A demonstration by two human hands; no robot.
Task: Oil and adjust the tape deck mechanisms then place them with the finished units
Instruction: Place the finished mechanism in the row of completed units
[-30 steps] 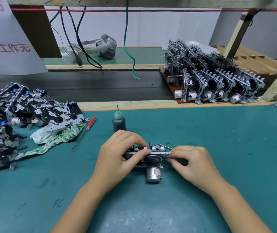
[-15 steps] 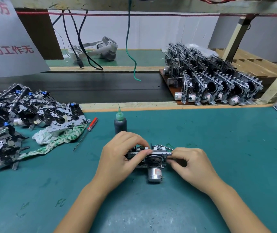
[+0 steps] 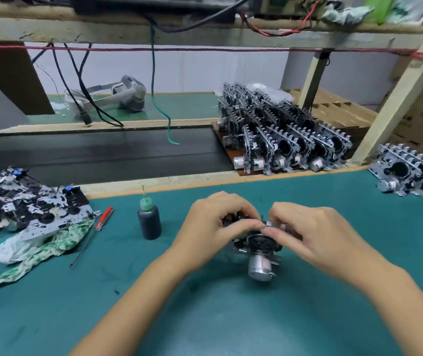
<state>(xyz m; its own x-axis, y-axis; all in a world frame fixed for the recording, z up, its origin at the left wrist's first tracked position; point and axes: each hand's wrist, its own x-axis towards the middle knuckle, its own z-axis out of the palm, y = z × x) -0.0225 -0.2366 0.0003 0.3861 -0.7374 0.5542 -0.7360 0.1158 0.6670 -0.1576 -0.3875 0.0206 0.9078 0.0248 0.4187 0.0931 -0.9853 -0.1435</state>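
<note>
My left hand (image 3: pixel 214 228) and right hand (image 3: pixel 315 233) both gripped one tape deck mechanism (image 3: pixel 255 246), fingers curled over its top edge, its motor can pointing toward me above the green mat (image 3: pixel 231 317). Left of the mechanism stood the oil bottle (image 3: pixel 149 220); farther left lay a red-handled screwdriver (image 3: pixel 92 235), a rag (image 3: pixel 38 250) and a pile of untreated mechanisms (image 3: pixel 25 209). Beyond it, to the right, stood the finished units (image 3: pixel 282 134) in rows.

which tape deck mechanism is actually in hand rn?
The mechanism at centre front, held by left hand and right hand; the rest sit untouched in the piles and rows.
</note>
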